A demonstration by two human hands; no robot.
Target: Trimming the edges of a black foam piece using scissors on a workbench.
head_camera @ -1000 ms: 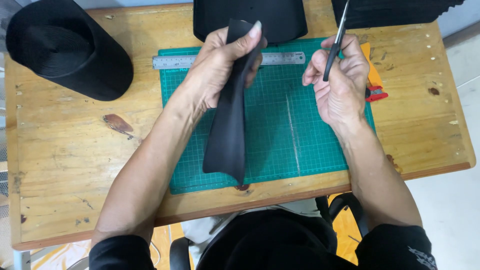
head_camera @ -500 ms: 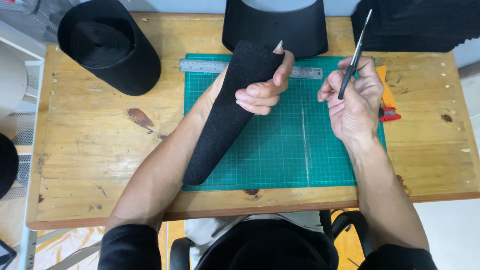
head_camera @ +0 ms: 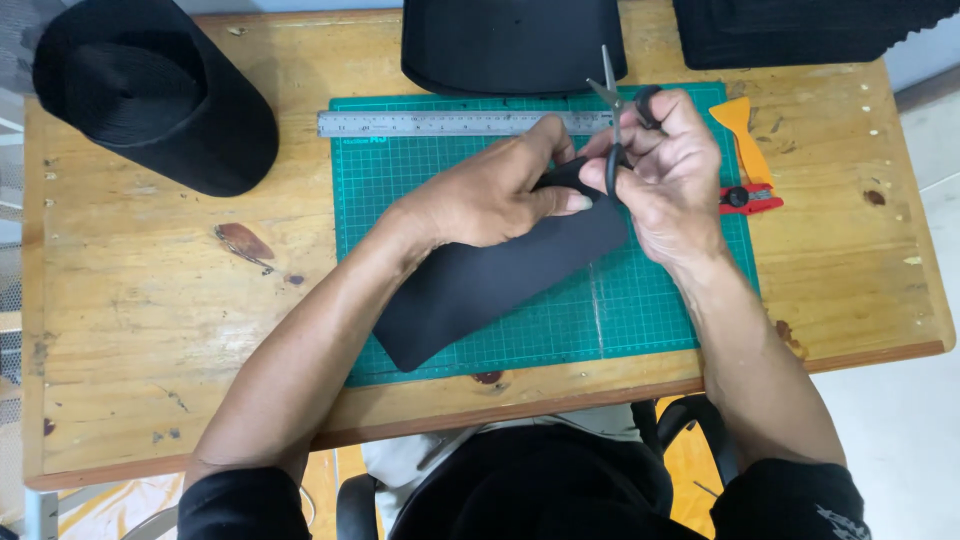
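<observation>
Head view: smooth black foam strip (head_camera: pixel 490 285)

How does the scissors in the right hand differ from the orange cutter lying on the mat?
The scissors are black and slim; the orange cutter is orange with a red end. The scissors are held in the right hand, tips pointing away, with blades slightly apart, at the black piece that the left hand holds; the cutter lies untouched at the green mat's right edge. Both are cutting tools.

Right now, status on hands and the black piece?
Left hand grips black foam piece over green mat. Right hand holds scissors at its end. Nothing blocking.
</observation>
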